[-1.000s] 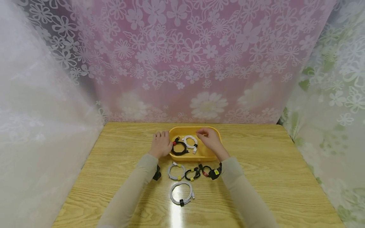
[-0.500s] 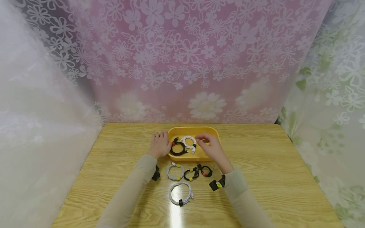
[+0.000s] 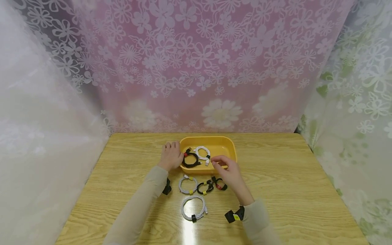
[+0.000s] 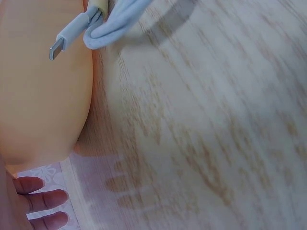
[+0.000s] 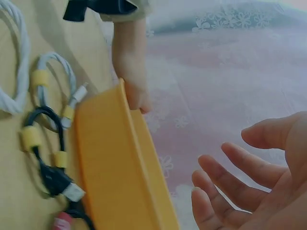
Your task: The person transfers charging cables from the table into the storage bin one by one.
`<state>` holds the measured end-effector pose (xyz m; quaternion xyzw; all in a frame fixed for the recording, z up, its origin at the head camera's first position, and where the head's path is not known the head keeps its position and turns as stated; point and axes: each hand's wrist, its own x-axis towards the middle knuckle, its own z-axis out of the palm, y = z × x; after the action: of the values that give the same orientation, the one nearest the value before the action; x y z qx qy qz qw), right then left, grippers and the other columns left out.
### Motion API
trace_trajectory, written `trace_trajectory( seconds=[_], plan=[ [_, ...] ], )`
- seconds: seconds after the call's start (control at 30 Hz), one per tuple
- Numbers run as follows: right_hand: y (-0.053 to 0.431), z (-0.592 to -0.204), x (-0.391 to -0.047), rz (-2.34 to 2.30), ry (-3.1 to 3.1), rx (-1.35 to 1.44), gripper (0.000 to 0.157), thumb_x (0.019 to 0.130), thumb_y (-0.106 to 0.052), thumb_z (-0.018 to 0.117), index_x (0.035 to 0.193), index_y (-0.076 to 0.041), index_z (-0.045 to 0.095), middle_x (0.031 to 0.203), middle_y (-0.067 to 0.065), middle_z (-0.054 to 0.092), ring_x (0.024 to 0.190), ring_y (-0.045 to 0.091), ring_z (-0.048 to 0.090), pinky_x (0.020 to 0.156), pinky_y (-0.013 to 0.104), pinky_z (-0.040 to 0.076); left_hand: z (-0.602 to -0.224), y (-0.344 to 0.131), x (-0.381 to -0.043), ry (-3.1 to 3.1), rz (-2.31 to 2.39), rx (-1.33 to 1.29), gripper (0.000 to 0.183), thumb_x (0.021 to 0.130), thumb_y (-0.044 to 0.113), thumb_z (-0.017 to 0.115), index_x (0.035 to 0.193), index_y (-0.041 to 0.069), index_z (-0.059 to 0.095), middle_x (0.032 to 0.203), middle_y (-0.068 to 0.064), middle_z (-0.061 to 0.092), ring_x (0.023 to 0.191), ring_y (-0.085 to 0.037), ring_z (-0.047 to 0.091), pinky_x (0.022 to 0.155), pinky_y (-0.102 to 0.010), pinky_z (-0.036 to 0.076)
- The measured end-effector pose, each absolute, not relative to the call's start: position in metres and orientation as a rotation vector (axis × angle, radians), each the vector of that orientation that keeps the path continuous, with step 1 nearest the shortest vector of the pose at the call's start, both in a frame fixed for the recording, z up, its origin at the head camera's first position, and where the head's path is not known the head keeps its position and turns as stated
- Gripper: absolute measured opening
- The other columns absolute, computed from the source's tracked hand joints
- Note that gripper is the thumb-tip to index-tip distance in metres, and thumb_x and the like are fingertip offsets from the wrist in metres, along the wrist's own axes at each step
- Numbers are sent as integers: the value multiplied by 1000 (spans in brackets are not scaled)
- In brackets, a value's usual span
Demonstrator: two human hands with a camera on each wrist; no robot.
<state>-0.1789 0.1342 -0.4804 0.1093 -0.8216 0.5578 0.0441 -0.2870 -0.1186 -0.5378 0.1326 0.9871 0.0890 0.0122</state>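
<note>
R hand point(image 3: 230, 172) empty/loose, L hand point(image 3: 171, 157) relaxed on yel. tray point(image 3: 221, 148), cables point(image 3: 210, 187) in front.

Left hand point(image 3: 171, 157) is resting against the left end of a yellow tray point(image 3: 220, 147). Right hand point(image 3: 229, 170) is hovering over its near right side, fingers loosely bent, thumb tip just beside the plug of the coiled white cable point(image 3: 197, 153). Coiled black cable point(image 3: 191, 165) is lying left of that, also inside. In front, a grey cable point(image 3: 180, 184), a yellow-tied black cable point(image 3: 209, 187) and a red-tagged dark cable point(image 3: 225, 186) are sitting in a row on the wooden table point(image 3: 281, 177); a larger pale cable point(image 3: 204, 204) is lying nearer.
</note>
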Motion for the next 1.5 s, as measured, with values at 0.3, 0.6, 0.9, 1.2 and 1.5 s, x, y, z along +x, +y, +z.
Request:
trace_trajectory(
  seconds=[0.3,0.6,0.9,1.2,1.5],
  plan=[
    [122,-503,-149,1837,-2420,261,11,93,-3,65,103,-2,72,93,12,71,78,18,63,62,24,51,-538,-123,-287,3077,301,401,32,105,29,40,123,3,43,120,-17,48,106,-38,40,95,-52,29],
    [112,-533,-120,1886,-2507,115,8,91,-2,68,97,-2,73,91,9,71,77,21,65,67,23,50,-539,-123,-288,3053,276,400,36,105,31,37,128,3,42,125,-18,46,109,-38,39,97,-52,28],
    [106,-558,-103,1837,-2575,140,7,91,-4,68,96,0,71,85,6,69,70,8,59,66,23,49,-540,-123,-287,3055,288,418,34,105,30,37,126,3,42,123,-17,46,109,-38,39,96,-51,27],
    [101,-560,-99,1756,-2639,144,8,89,-8,70,94,-2,71,80,0,65,69,7,58,64,22,49,-539,-121,-287,3060,309,442,30,104,27,38,122,3,42,118,-18,46,104,-37,38,92,-50,26],
    [95,-562,-99,1683,-2686,145,10,84,-10,73,92,-5,70,78,-3,64,64,6,55,61,21,47,-542,-122,-288,3087,318,457,23,104,25,37,114,4,42,112,-16,46,96,-35,36,86,-47,24]
  ],
)
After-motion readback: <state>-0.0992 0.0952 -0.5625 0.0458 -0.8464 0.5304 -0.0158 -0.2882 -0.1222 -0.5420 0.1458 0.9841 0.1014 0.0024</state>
